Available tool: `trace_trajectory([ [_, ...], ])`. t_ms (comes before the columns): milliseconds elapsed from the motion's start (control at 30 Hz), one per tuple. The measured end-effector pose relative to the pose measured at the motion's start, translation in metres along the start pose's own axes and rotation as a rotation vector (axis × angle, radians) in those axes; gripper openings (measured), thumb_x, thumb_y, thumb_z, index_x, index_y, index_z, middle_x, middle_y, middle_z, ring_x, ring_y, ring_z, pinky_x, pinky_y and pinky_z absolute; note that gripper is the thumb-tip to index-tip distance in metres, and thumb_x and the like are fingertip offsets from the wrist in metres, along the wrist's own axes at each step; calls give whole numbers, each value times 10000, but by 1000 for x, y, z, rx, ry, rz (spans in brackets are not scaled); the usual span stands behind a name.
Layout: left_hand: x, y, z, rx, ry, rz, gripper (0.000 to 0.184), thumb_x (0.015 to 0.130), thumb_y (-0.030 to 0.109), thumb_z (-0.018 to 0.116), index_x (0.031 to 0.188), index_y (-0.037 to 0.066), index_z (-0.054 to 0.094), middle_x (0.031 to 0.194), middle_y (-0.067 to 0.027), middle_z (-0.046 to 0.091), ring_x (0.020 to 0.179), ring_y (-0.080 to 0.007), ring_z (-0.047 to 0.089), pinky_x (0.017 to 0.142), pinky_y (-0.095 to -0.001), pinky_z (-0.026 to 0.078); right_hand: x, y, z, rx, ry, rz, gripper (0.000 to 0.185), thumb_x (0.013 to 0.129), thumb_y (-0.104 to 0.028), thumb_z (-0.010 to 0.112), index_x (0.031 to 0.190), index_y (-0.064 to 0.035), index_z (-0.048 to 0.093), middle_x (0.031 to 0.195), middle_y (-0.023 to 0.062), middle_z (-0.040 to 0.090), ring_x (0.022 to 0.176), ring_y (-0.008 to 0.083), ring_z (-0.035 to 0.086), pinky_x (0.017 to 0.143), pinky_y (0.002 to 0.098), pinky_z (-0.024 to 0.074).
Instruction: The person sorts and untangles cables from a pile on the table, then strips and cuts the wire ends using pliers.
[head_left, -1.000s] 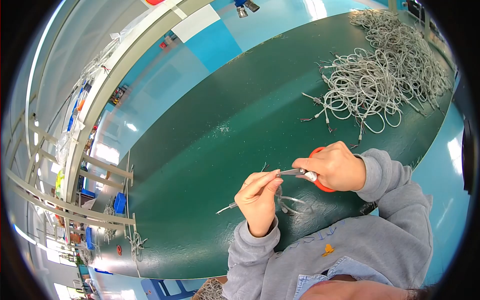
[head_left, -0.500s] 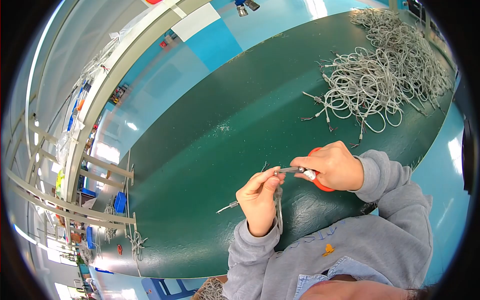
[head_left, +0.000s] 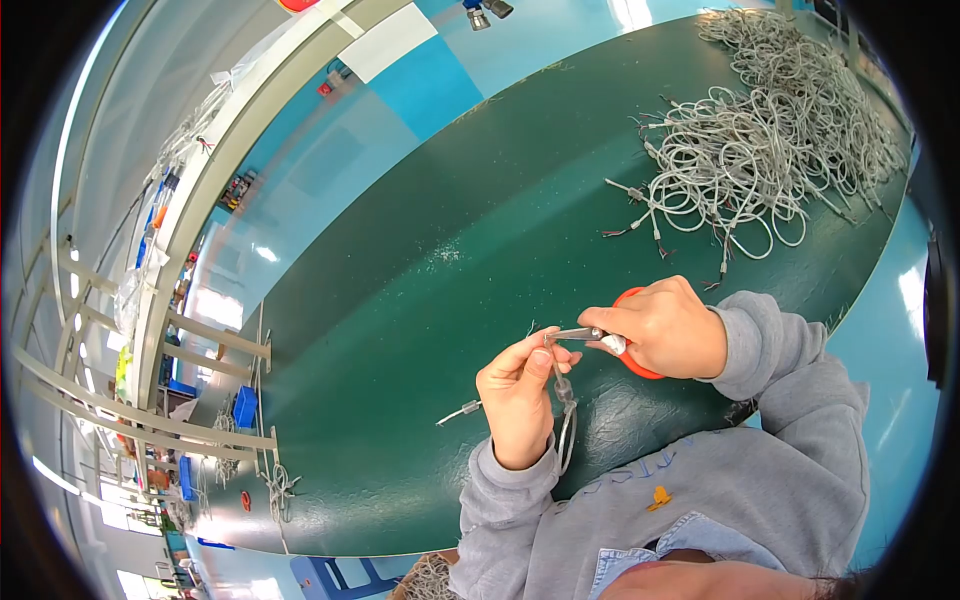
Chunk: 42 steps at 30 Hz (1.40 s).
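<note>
My left hand (head_left: 515, 395) is closed, thumb against fingers, on a thin grey cable (head_left: 567, 420). Part of that cable hangs in a loop below the fingers, with a small grey thick piece (head_left: 563, 388) on it. Another cable end (head_left: 460, 412) sticks out to the left of the hand. In my right hand (head_left: 668, 325) are scissors (head_left: 630, 364) with orange-red handles and something white near the pivot. Their metal blades point left and their tips meet the left fingertips. What lies exactly between the blades is too small to tell.
A big tangled heap of grey cables (head_left: 760, 150) with bare coloured wire ends covers the far right of the green table (head_left: 400, 330). White scraps (head_left: 443, 254) lie mid-table. At the left stand a metal frame (head_left: 215, 345), a blue bin (head_left: 245, 406) and a few cables (head_left: 278, 485).
The left fingers have shifted, and more of the cable and its thick piece shows beneath them. The scissors have moved slightly left, still at the left fingertips.
</note>
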<state>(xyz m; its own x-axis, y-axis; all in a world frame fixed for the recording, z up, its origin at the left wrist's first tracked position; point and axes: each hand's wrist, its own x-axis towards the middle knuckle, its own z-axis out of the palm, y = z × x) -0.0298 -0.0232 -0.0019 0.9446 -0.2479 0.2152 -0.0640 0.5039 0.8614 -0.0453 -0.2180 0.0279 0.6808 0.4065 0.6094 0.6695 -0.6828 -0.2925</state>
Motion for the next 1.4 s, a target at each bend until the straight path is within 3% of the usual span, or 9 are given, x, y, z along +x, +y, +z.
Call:
trace_trajectory([
  [233,1,1,1,-5,-1,-25,182,863,47,567,1008,-52,617,781,-114,629,690,-152,592,710,-348,542,0,2,2,-119,53,-58,245,656,-78,660,895,-71,604,519,34,492,423,188,499,383,303,379],
  [467,1,2,-2,-92,-11,-97,189,881,53,539,1029,-45,605,770,-109,620,663,-150,584,695,-346,546,3,-1,4,-459,167,-220,367,606,-134,583,948,-3,603,532,18,476,479,156,527,452,277,414],
  [600,2,1,-4,-120,-30,-122,191,885,60,535,1034,-41,601,769,-106,619,653,-150,581,687,-347,547,5,-2,-1,-518,112,-241,401,597,-140,572,965,16,604,548,26,487,490,145,522,463,263,416],
  [1000,1,4,-2,-85,6,-45,166,842,18,584,984,-60,618,802,-156,647,699,-192,623,729,-375,548,5,-6,-8,-301,41,-143,276,632,-124,603,892,-31,581,506,25,487,450,166,535,430,285,425],
  [1400,-1,7,-1,24,24,108,174,772,-20,654,942,-53,646,842,-157,652,732,-218,625,708,-309,511,7,-8,-8,-124,28,-110,232,672,-112,613,891,-45,577,513,31,501,464,183,548,408,308,413],
])
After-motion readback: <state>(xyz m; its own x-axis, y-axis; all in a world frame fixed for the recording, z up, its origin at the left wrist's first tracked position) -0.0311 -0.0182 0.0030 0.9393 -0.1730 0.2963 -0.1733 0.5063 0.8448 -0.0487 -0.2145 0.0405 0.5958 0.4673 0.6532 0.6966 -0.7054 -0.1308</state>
